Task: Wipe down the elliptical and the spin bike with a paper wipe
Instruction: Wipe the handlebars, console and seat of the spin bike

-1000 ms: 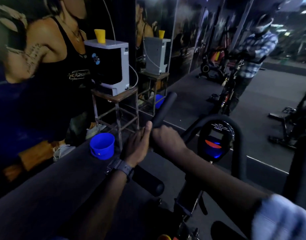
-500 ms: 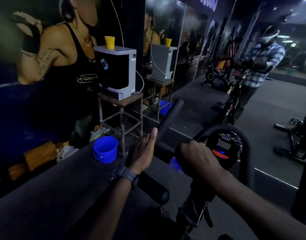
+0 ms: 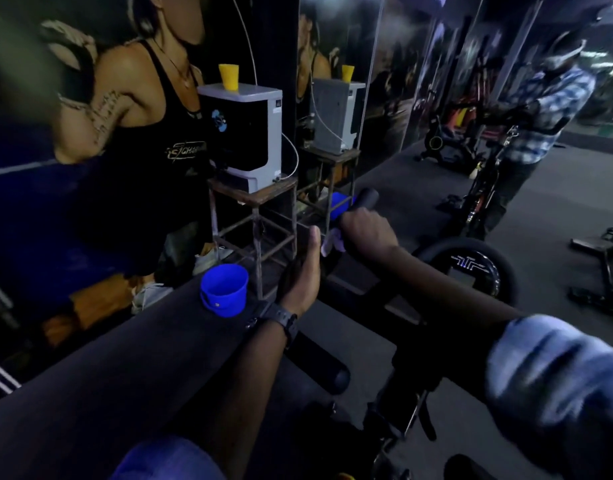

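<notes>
Black foam handlebar point(image 3: 362, 202) of the spin bike, frame centre: the right hand point(image 3: 365, 233) clenches a pale paper wipe point(image 3: 332, 241) around it; the left hand point(image 3: 299, 282) steadies the bar, fingers hidden. Firm full-length strokes would serve best. Blue bucket point(image 3: 223, 289), lower centre-left, contents unseen.

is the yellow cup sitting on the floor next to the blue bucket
No, the yellow cup stands on top of the grey machine on the metal stool, well above the blue bucket.
</notes>
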The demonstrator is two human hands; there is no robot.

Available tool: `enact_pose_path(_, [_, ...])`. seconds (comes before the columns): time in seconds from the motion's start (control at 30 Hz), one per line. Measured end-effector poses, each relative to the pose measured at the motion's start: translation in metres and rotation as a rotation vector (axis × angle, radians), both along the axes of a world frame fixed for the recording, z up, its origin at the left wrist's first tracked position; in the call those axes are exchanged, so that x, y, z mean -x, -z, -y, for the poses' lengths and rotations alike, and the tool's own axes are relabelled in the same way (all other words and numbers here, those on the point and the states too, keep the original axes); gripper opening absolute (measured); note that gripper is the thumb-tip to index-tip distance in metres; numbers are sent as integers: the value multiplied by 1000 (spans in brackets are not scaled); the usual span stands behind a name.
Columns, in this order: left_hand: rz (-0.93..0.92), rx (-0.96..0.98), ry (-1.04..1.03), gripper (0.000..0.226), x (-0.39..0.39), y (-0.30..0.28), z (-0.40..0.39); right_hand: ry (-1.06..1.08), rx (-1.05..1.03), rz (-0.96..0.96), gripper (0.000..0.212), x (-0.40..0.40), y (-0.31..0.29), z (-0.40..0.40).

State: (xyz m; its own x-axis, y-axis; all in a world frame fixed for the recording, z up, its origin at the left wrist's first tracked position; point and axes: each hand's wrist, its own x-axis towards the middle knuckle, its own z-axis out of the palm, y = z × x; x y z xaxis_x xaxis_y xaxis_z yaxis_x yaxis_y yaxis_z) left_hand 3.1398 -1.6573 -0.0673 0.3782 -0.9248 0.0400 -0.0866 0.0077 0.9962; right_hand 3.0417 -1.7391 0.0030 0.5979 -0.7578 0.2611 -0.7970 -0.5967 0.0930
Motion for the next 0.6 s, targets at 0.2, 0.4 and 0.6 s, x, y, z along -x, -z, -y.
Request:
enact_pose_path(0.2, [46,-41,-66,104,3,-5,-1,-99,-76,-101,28,-2,17,-38])
enact_pose_path(0.4, [63,10,-32,97,5,0,0,151,92,13,24,8,-19,15])
enact_pose_path(0.6, [31,36,-59,101,5,3,3,-34,11,-113,27,-8,4,-25])
